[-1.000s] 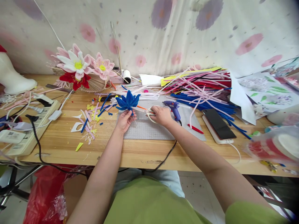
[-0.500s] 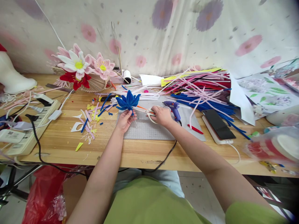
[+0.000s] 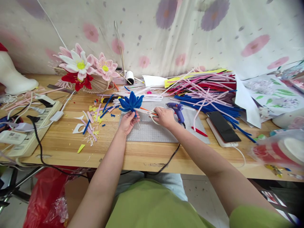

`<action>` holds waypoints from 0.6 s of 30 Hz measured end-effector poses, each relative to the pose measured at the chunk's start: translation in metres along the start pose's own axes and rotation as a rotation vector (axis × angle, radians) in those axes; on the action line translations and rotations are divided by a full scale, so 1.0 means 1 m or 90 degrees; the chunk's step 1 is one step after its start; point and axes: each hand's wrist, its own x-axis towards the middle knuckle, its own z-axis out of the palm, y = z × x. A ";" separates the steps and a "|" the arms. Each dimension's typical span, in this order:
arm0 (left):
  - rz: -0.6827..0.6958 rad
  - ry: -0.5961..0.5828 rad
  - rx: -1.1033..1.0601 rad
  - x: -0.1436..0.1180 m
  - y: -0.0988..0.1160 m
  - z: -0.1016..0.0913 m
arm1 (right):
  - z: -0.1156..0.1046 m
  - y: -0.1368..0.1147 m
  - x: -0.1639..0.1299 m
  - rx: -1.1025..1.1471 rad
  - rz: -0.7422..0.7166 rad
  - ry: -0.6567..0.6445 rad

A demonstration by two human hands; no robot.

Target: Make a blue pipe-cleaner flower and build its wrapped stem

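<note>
Left hand pinches a blue flower at its base; right hand grips scissors, blades just beneath the petals.
Flower, scissors and both hands match their positions of half a second ago, over a gray cutting mat. At right, a clear plastic bag holds a red-and-white object. Print on a white adapter at far left is too small to read.

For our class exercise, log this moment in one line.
left hand: holds blue flower | right hand: holds scissors | glue gun: on mat
</note>
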 end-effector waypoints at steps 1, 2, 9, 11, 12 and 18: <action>-0.002 0.001 -0.002 0.000 0.000 0.000 | 0.000 0.000 0.000 0.000 -0.002 0.004; -0.004 0.001 -0.004 0.000 0.000 0.000 | 0.000 0.001 0.000 0.000 -0.005 0.007; -0.010 0.003 -0.016 -0.002 0.001 0.002 | 0.005 0.004 0.000 0.001 -0.010 0.023; -0.008 -0.001 -0.018 -0.002 0.002 0.002 | 0.006 0.004 0.000 0.003 -0.005 0.024; -0.007 -0.002 -0.021 -0.002 0.002 0.002 | 0.006 0.005 -0.001 0.004 0.001 0.023; -0.008 -0.003 -0.028 -0.002 0.003 0.002 | 0.008 0.008 -0.006 0.020 0.066 0.024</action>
